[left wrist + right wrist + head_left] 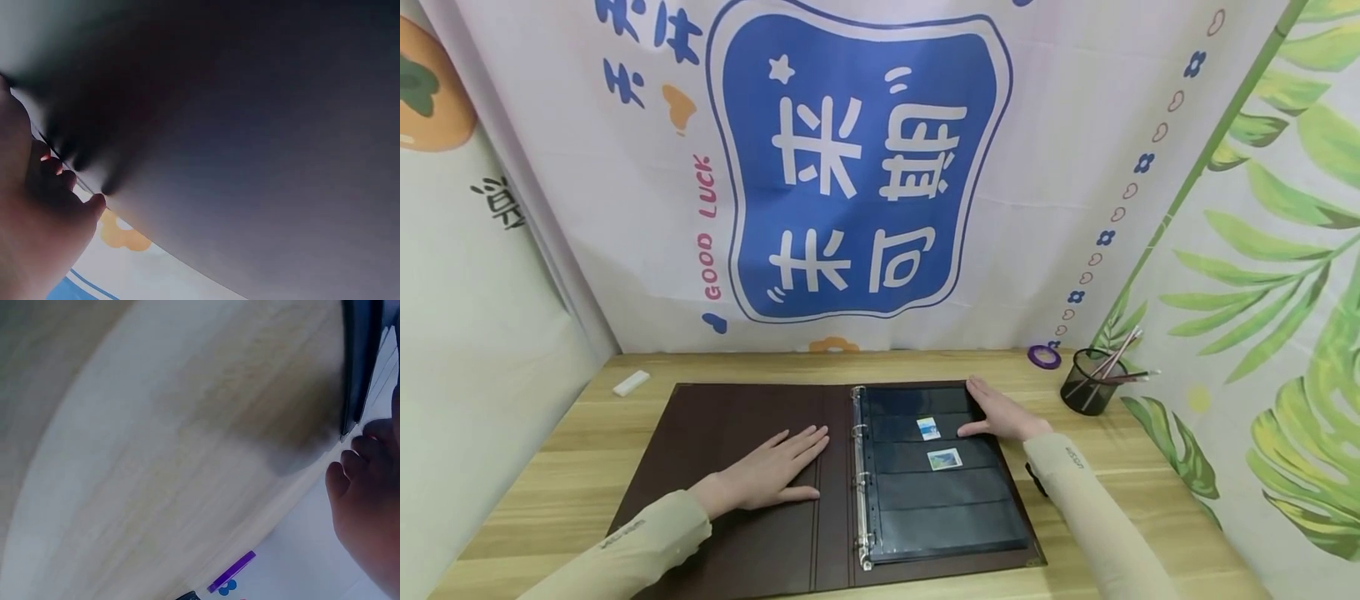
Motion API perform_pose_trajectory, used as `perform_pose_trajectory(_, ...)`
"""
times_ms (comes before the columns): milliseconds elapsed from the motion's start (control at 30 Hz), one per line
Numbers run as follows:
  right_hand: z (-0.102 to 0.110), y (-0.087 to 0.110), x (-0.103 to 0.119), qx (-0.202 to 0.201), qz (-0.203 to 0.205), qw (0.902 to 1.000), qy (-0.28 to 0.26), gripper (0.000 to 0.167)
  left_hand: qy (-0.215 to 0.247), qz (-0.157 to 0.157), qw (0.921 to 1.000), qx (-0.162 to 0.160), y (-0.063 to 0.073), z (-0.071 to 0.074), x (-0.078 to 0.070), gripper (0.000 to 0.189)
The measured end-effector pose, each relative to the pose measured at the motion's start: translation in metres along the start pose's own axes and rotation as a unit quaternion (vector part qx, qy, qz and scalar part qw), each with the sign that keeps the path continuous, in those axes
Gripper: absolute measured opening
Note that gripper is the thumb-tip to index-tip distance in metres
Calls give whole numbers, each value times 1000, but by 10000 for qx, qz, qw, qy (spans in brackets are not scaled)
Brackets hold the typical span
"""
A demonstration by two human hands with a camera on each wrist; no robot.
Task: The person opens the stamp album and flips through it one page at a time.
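A dark brown ring binder [722, 425] lies spread on the wooden table, its metal rings [861, 479] along the middle. On its right half are black pocket sheets [947, 508] with clear strips. Two small stamps sit in them, one blue and white [928, 428], the other green and blue [944, 459]. My left hand [771, 475] rests with fingers extended on the bare inner left cover; in the left wrist view its fingertips [97, 203] meet the dark surface. At the upper right edge of the sheets lies my right hand [1000, 412], fingers extended, thumb beside the upper stamp.
A white eraser-like block [631, 383] lies at the table's back left. Toward the back right are a purple tape roll [1044, 357] and a black mesh pen cup [1084, 392] holding several pencils. A printed cloth [647, 275] hangs behind the table [542, 467].
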State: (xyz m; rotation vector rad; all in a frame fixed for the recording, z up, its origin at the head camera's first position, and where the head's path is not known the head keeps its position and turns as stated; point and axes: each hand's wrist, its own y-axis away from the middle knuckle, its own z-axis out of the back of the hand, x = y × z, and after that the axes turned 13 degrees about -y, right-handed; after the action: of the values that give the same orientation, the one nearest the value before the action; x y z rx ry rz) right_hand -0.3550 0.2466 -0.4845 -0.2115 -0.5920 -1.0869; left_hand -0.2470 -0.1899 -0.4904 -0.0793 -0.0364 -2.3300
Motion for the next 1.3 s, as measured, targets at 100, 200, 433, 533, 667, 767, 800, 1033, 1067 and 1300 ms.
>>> perform_pose_trajectory(100, 0, -1, -1, 25, -60, 10000, -3, 106, -36, -52, 10000, -2, 0, -3, 0, 82)
perform_pose_trajectory(200, -1, -3, 0, -6, -7, 10000, -11, 104, -69, 38, 9999, 67, -1, -6, 1, 82)
perform_pose_trajectory(433, 0, -3, 2, -127, 157, 9998, 12, 100, -75, 103, 9999, 67, -1, -7, 2, 81)
perform_pose_trajectory(533, -2, -3, 1, -183, 201, 9996, 37, 99, -96, 38, 9999, -86, 0, -7, 1, 80)
perform_pose_trajectory(667, -4, -4, 1, -282, 280, 9992, 32, 98, -146, 10, 9998, -132, 2, -6, 0, 80)
perform_pose_trajectory(767, -4, -5, 2, -376, 388, 9985, 74, 96, -103, 31, 9999, -96, 2, -5, -1, 79)
perform_pose_trajectory(800, -4, -5, 2, -402, 419, 9983, 88, 96, -67, 41, 9999, -92, 2, -5, -1, 79)
perform_pose_trajectory(1033, -3, -3, 7, -478, 539, 9974, -4, 91, -72, -19, 9995, -317, 3, -6, -1, 79)
perform_pose_trajectory(1067, -2, -3, 8, -467, 551, 9974, -62, 90, -64, -6, 9995, -294, 3, -6, -1, 79)
perform_pose_trajectory(1300, 3, 3, 15, -349, 451, 9968, -552, 82, -83, 25, 9998, -188, 3, -6, -2, 79)
